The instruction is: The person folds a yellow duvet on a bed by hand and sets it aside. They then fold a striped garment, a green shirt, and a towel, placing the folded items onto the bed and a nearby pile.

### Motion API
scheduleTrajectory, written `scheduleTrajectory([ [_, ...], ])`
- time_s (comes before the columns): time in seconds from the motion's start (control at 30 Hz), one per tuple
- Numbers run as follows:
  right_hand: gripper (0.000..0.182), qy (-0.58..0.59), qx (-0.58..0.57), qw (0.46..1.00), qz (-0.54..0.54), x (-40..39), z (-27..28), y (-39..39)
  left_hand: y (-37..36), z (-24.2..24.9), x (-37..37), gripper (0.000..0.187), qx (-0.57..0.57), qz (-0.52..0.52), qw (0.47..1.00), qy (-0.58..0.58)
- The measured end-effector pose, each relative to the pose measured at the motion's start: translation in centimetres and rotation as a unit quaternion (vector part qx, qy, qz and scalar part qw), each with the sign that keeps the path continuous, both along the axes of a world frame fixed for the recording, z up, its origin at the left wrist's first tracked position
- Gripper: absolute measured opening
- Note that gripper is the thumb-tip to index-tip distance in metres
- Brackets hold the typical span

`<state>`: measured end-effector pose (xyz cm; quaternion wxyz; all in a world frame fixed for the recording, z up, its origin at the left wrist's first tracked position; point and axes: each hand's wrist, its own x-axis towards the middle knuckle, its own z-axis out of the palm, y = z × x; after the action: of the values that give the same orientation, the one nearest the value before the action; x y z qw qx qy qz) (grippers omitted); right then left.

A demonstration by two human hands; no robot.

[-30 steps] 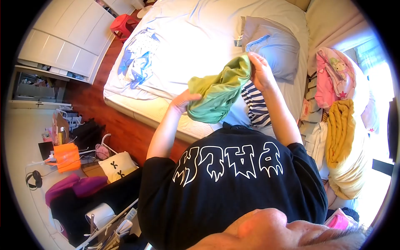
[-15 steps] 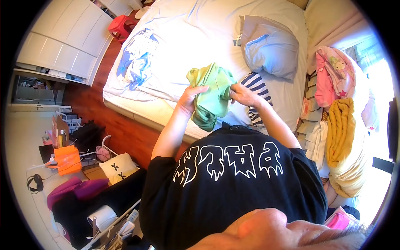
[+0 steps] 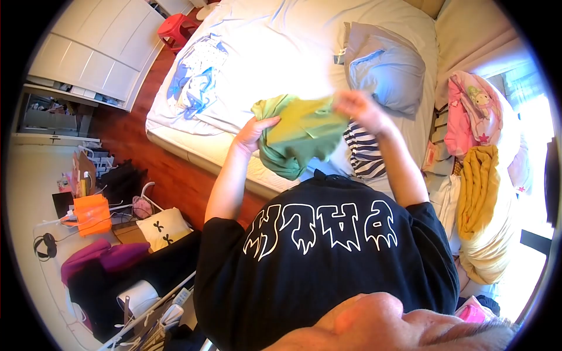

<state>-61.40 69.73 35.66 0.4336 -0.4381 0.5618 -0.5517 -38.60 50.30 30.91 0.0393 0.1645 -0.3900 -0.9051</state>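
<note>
A green garment (image 3: 301,134) is stretched between my two hands above the near edge of the bed. My left hand (image 3: 253,133) grips its left side, thumb lying over the fabric. At its upper right corner my right hand (image 3: 358,111) is closed on the cloth, its fingers blurred by motion. The garment's exact kind cannot be made out. Just below my right hand, a navy-and-white striped cloth (image 3: 366,153) lies on the bed, partly covered by the green fabric and my forearm.
The bed (image 3: 263,52) carries a crumpled blue-and-white cloth (image 3: 199,76) at left and a grey-blue pillow (image 3: 386,70) at right. Pink bedding (image 3: 462,114) and a mustard blanket (image 3: 477,193) are heaped along the right. A red stool (image 3: 174,30) stands beyond the bed's left side.
My right hand has moved right and slightly up, drawing the green garment wider. My left hand has shifted a little left, still gripping it.
</note>
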Motion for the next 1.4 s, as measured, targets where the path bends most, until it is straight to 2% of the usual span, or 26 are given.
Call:
scheduleTrajectory([
  [0.03, 0.019, 0.008, -0.049, 0.988, -0.148, -1.1, 1.5, 0.4, -0.7, -0.3, 0.3, 0.045, -0.045, -0.002, 0.999, -0.009],
  [0.1, 0.017, -0.009, -0.14, 0.964, -0.224, -3.6, 5.0, 0.9, -2.4, -1.3, 1.1, 0.046, -0.075, -0.006, 0.997, -0.01],
  [0.23, 0.017, 0.197, -0.208, 0.887, -0.363, -6.1, 7.8, 2.4, -5.8, -1.1, 2.6, 0.043, -0.173, 0.019, 0.985, -0.024],
  [0.3, 0.021, 0.182, -0.255, 0.853, -0.417, -8.0, 9.8, 3.6, -8.1, -0.1, 3.8, 0.039, -0.281, -0.02, 0.957, -0.064],
  [0.33, 0.022, 0.148, -0.252, 0.857, -0.425, -7.5, 10.9, 3.7, -9.3, -0.1, 4.5, 0.039, -0.281, -0.019, 0.957, -0.065],
  [0.37, 0.024, 0.115, -0.251, 0.858, -0.433, -7.1, 11.5, 3.9, -10.5, 0.0, 5.1, 0.036, -0.352, 0.032, 0.928, -0.116],
  [0.4, 0.024, 0.283, -0.174, 0.836, -0.438, -7.7, 11.3, 3.9, -11.8, -0.1, 5.4, 0.034, -0.42, 0.081, 0.888, -0.166],
  [0.43, 0.024, 0.353, -0.113, 0.839, -0.399, -7.6, 10.8, 3.5, -13.4, -0.6, 5.5, 0.034, -0.421, 0.08, 0.889, -0.165],
  [0.5, 0.023, 0.146, -0.133, 0.943, -0.267, -6.0, 10.7, 2.9, -15.8, -1.7, 5.4, 0.037, -0.524, 0.25, 0.792, -0.189],
  [0.53, 0.022, 0.073, -0.138, 0.951, -0.268, -4.5, 11.6, 2.6, -15.2, -0.8, 4.7, 0.037, -0.523, 0.254, 0.792, -0.189],
  [0.6, 0.021, 0.043, -0.143, 0.958, -0.243, -1.5, 13.5, 1.3, -13.0, 0.3, 2.8, 0.041, -0.725, 0.457, 0.48, -0.19],
  [0.63, 0.021, 0.015, -0.153, 0.963, -0.223, -0.3, 14.2, 0.5, -12.0, 0.2, 2.1, 0.046, -0.742, 0.437, 0.47, -0.194],
  [0.67, 0.021, 0.017, -0.164, 0.962, -0.219, 0.6, 14.2, -0.8, -10.4, -0.8, 0.9, 0.042, -0.739, 0.455, 0.478, -0.134],
  [0.7, 0.022, 0.021, -0.174, 0.961, -0.214, 1.1, 13.8, -2.1, -7.6, -1.4, 0.0, 0.027, -0.682, 0.438, 0.574, -0.116],
  [0.73, 0.022, -0.042, -0.192, 0.966, -0.17, 0.5, 12.6, -3.5, -4.2, -1.8, -0.7, 0.017, -0.622, 0.375, 0.668, -0.162],
  [0.83, 0.021, -0.065, -0.188, 0.965, -0.172, 1.5, 11.9, -4.9, 4.4, -6.4, -2.2, 0.016, -0.631, 0.238, 0.737, -0.033],
  [0.87, 0.021, -0.063, -0.185, 0.966, -0.171, 1.9, 12.0, -5.1, 5.9, -7.1, -2.5, 0.015, -0.587, 0.164, 0.791, -0.047],
  [0.9, 0.02, -0.074, -0.181, 0.969, -0.151, 2.5, 12.0, -5.1, 6.5, -7.4, -3.3, 0.025, -0.57, 0.148, 0.808, -0.006],
  [0.97, 0.02, -0.086, -0.176, 0.972, -0.127, 3.5, 11.9, -5.6, 7.0, -7.6, -4.3, 0.04, -0.51, 0.072, 0.856, -0.044],
  [1.03, 0.02, -0.1, -0.205, 0.965, -0.127, 3.9, 11.8, -6.1, 7.8, -6.5, -5.3, 0.048, -0.507, 0.061, 0.858, 0.049],
  [1.1, 0.018, -0.104, -0.201, 0.964, -0.141, 3.6, 11.9, -5.7, 8.5, -5.2, -5.7, 0.045, -0.502, 0.09, 0.858, 0.064],
  [1.13, 0.017, -0.124, -0.216, 0.954, -0.168, 3.1, 12.0, -5.5, 8.3, -4.8, -5.8, 0.043, -0.328, 0.048, 0.942, 0.056],
  [1.17, 0.016, -0.143, -0.232, 0.942, -0.195, 2.5, 12.1, -5.2, 8.0, -4.6, -5.9, 0.041, -0.141, 0.004, 0.989, 0.046],
  [1.23, 0.016, -0.178, -0.254, 0.931, -0.192, 0.9, 12.5, -4.1, 7.2, -3.1, -6.3, 0.039, -0.134, -0.016, 0.987, 0.082],
  [1.3, 0.016, -0.193, -0.249, 0.925, -0.211, 0.2, 12.8, -3.1, 7.4, -0.7, -6.5, 0.042, 0.042, 0.131, 0.977, 0.164],
  [1.4, 0.017, -0.139, -0.271, 0.914, -0.268, -1.9, 11.7, -1.6, 4.9, 1.2, -6.2, 0.047, 0.079, 0.147, 0.967, 0.193],
])
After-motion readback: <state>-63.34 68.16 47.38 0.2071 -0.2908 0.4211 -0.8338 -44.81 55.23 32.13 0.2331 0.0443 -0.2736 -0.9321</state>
